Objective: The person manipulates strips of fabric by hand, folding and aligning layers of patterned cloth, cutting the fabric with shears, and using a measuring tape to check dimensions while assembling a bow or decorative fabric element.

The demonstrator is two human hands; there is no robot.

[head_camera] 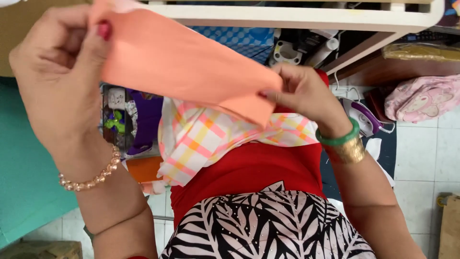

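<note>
Showing plain salmon-orange on the cloth strip (187, 62). Displaying pink, orange and yellow checks on white across the plaid fabric (201, 139). Appearing solid red on the lap cloth (249, 168), black-and-white leaf print on the garment (268, 225), green on the bangle (341, 139).

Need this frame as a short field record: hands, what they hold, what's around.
left hand: pinches one end of the orange fabric strip, raised high
right hand: pinches the other end, lower
strip: stretched between both hands, slanting down toward the right hand
left wrist: bead bracelet
right wrist: green bangle beside a gold one
beneath strip: checked cloth lying over a red garment
nearby: clothes iron on the floor, white table edge
</note>
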